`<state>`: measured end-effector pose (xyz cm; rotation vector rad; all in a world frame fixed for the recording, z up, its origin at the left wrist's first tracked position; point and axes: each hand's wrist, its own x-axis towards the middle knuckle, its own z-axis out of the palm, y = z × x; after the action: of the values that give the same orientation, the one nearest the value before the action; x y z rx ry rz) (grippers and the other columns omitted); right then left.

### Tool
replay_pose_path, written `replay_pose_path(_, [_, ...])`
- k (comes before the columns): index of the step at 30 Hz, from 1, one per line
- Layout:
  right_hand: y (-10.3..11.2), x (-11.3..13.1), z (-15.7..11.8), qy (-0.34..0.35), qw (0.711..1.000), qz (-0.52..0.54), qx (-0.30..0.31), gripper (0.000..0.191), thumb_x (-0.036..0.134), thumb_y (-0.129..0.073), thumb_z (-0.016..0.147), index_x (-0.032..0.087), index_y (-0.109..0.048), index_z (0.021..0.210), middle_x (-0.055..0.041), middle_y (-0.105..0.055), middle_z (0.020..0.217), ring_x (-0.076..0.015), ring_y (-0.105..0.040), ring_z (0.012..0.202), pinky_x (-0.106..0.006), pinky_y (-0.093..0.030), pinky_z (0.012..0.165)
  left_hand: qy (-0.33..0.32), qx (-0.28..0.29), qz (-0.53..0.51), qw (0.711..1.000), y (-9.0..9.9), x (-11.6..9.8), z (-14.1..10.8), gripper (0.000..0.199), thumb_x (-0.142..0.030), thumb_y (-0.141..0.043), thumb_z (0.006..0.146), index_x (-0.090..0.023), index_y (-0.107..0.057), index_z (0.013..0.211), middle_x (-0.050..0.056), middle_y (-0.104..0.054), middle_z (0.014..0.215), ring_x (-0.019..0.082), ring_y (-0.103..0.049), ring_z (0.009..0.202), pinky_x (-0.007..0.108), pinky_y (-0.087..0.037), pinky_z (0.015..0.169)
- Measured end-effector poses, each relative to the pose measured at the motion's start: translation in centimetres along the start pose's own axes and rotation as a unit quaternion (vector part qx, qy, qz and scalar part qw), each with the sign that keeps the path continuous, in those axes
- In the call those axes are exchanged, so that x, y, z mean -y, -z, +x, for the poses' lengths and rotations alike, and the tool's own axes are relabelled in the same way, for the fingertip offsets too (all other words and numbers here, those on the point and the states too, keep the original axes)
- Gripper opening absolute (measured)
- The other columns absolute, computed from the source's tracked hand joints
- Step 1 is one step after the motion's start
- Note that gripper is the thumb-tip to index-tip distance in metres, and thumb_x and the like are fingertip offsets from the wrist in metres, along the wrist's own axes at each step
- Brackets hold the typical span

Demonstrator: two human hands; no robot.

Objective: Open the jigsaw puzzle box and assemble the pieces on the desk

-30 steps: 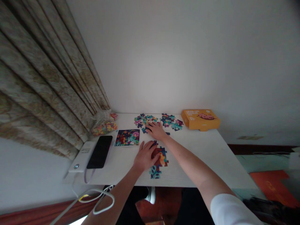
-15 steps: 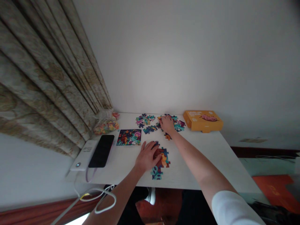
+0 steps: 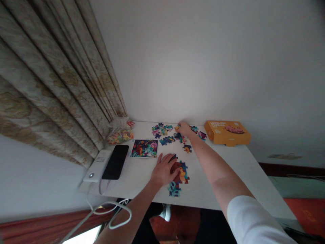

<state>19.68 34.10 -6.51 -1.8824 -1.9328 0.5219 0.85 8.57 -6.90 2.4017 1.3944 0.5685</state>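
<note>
My left hand [image 3: 164, 170] lies with spread fingers on the left side of a joined puzzle section [image 3: 182, 174] near the table's front edge, covering part of it. The section shows orange, brown and teal printing. Farther back, my right hand [image 3: 183, 128] is curled down among loose puzzle pieces [image 3: 194, 128], with a yellowish puzzle piece [image 3: 177, 128] at its fingertips; most of its fingers are hidden. Between the hands lies a dark piece with orange [image 3: 187, 148]. Left of the right hand are a pile of colourful pieces [image 3: 161, 129] and a blue strip of pieces [image 3: 167, 140].
A printed picture card [image 3: 144, 148] lies left of centre on the white table [image 3: 215, 176]. Beyond it are a black phone [image 3: 115, 162], a white box [image 3: 96, 166] and a plastic bag of colourful bits [image 3: 120, 135]. An orange puzzle box [image 3: 227, 132] stands at the back right.
My right hand has gone from lying flat over the back pieces to curling its fingers there, baring some pieces in front. My left hand stays on the section. The view has shifted slightly left.
</note>
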Motion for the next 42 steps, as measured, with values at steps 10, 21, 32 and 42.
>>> replay_pose_path(10, [3.0, -2.1, -6.2, -0.048, 0.928, 0.362, -0.075, 0.027, 0.036, -0.079, 0.066, 0.02, -0.062, 0.078, 0.0001, -0.066, 0.07, -0.0136, -0.056, 0.061, -0.025, -0.044, 0.056, -0.017, -0.025, 0.028, 0.999, -0.8, 0.5, 0.2, 0.035, -0.028, -0.053, 0.101, -0.025, -0.065, 0.134, 0.01, -0.062, 0.145, 0.027, -0.053, 0.139, 0.06, -0.027, 0.125])
replay_pose_path(21, [4.8, -3.6, -18.7, -0.058, 0.897, 0.436, -0.031, 0.048, 0.035, -0.077, 0.069, 0.023, -0.065, 0.114, -0.0015, -0.07, 0.087, -0.0156, -0.065, 0.063, -0.026, -0.046, 0.054, -0.08, -0.062, 0.009, 0.995, -0.8, 0.9, 0.0, 0.037, -0.016, -0.05, 0.097, -0.022, -0.067, 0.13, 0.01, -0.066, 0.139, 0.024, -0.059, 0.132, 0.054, -0.037, 0.121])
replay_pose_path(32, [0.5, -4.0, -32.0, 0.036, 0.926, 0.372, 0.06, 0.04, 0.047, -0.074, 0.08, 0.02, -0.071, 0.109, -0.005, -0.076, 0.095, -0.0188, -0.066, 0.077, -0.032, -0.051, 0.073, -0.147, -0.078, -0.063, 0.984, -0.5, 0.4, -1.1, 0.032, -0.014, -0.056, 0.092, -0.021, -0.073, 0.119, 0.008, -0.073, 0.127, 0.023, -0.066, 0.122, 0.044, -0.054, 0.108])
replay_pose_path(42, [-0.1, -3.1, -33.0, 0.165, 0.973, 0.159, -0.023, 0.017, 0.024, -0.072, 0.088, 0.026, -0.074, 0.105, -0.006, -0.072, 0.103, -0.024, -0.066, 0.101, -0.041, -0.052, 0.095, -0.138, -0.028, -0.037, 0.989, -0.9, -0.2, -3.2, 0.04, -0.023, -0.067, 0.088, -0.02, -0.07, 0.128, 0.013, -0.067, 0.137, 0.028, -0.061, 0.13, 0.047, -0.051, 0.112])
